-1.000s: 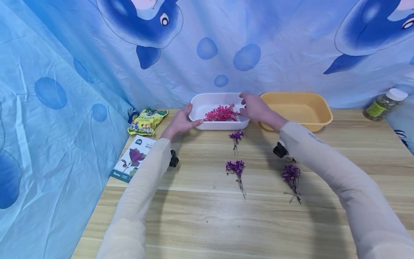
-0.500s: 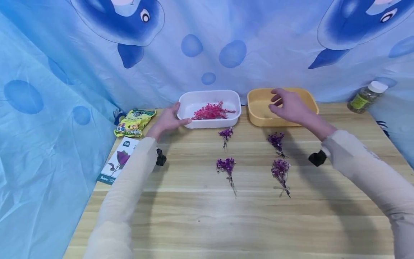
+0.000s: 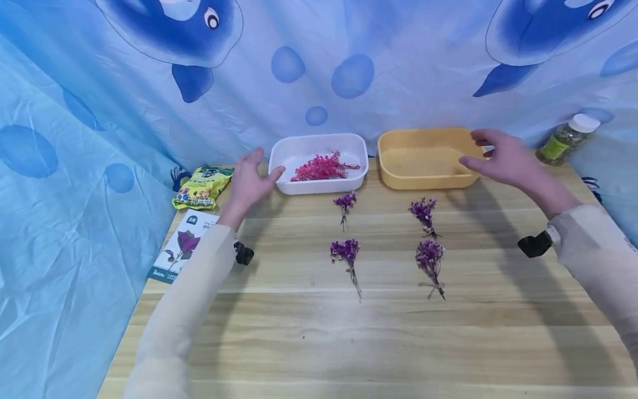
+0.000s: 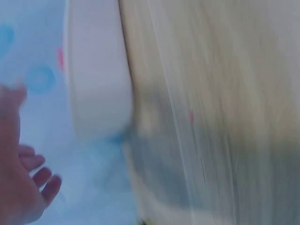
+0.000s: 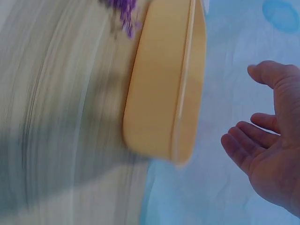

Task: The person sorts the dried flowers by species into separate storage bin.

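Note:
Pink dried flowers (image 3: 321, 167) lie in a white plastic tray (image 3: 319, 187) at the back of the table. My left hand (image 3: 247, 185) is just off that tray's left end, fingers spread and holding nothing; a gap shows in the left wrist view. To the right stands a yellow plastic tray (image 3: 428, 182). My right hand (image 3: 505, 159) hovers by its right end with thumb and fingers apart, touching nothing in the right wrist view. Small purple dried-flower bunches lie in front: a back left one (image 3: 344, 204), front left (image 3: 346, 255), back right (image 3: 423, 213) and front right (image 3: 431, 259).
A yellow printed packet (image 3: 201, 188) and a white card with a purple flower picture (image 3: 181, 244) lie at the table's left edge. A white-capped jar (image 3: 565, 143) stands at the back right. A blue whale-print curtain (image 3: 319, 66) hangs behind the wooden table (image 3: 309, 343).
My right hand has left the white tray and moved right, over the yellow tray to its far end. My left hand has come off the white tray's rim. The head view has shifted.

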`<state>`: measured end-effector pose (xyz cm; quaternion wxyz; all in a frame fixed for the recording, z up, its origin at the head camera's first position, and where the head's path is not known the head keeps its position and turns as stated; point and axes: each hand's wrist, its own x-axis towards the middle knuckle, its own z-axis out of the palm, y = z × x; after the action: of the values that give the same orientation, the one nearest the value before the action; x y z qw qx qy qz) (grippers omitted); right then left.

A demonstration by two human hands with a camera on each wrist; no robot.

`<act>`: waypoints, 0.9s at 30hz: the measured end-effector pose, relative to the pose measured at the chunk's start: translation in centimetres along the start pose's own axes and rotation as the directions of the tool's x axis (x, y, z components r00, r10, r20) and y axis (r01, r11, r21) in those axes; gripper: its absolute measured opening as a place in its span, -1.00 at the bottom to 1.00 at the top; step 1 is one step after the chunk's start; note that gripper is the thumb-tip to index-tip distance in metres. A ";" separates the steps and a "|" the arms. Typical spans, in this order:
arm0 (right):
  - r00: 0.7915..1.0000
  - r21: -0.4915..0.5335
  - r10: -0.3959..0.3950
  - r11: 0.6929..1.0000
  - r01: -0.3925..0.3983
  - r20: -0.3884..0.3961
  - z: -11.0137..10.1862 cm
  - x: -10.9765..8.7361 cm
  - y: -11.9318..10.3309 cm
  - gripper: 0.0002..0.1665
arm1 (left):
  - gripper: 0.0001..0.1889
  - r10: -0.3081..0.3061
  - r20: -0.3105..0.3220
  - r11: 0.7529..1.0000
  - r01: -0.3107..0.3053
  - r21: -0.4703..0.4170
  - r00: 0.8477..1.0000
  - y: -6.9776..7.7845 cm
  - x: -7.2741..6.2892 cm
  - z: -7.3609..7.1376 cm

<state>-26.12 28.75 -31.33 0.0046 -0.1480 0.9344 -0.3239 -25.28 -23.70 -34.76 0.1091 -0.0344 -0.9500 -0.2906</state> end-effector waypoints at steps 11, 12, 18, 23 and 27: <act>0.956 0.030 0.205 0.976 -0.216 0.212 0.3 1.0 5.5 0.35 | -0.71 0.070 0.136 0.908 -0.007 -0.418 0.988 7.6 -6.2 4.0; 0.950 0.038 0.211 0.973 -0.225 0.230 0.6 1.2 5.7 0.38 | -0.66 0.054 0.193 0.913 0.030 -0.408 0.980 7.9 -6.4 4.4; 0.931 0.054 0.226 0.966 -0.251 0.286 1.4 1.6 6.2 0.42 | -0.48 -0.003 0.359 0.942 0.123 -0.312 0.933 8.8 -7.0 6.7; 0.930 0.101 0.235 0.957 -0.273 0.281 1.4 1.3 6.5 0.41 | -0.46 0.002 0.351 0.951 0.107 -0.291 0.936 9.2 -6.7 8.3; 0.929 0.128 0.245 0.949 -0.289 0.276 1.7 1.0 6.8 0.42 | -0.41 0.005 0.342 0.958 0.093 -0.271 0.940 9.4 -6.7 9.5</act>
<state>-28.78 32.52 -36.77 0.1819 -0.0588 0.9070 -0.3753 -19.36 -10.67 -38.81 -0.0687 -0.0776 -0.9035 -0.4158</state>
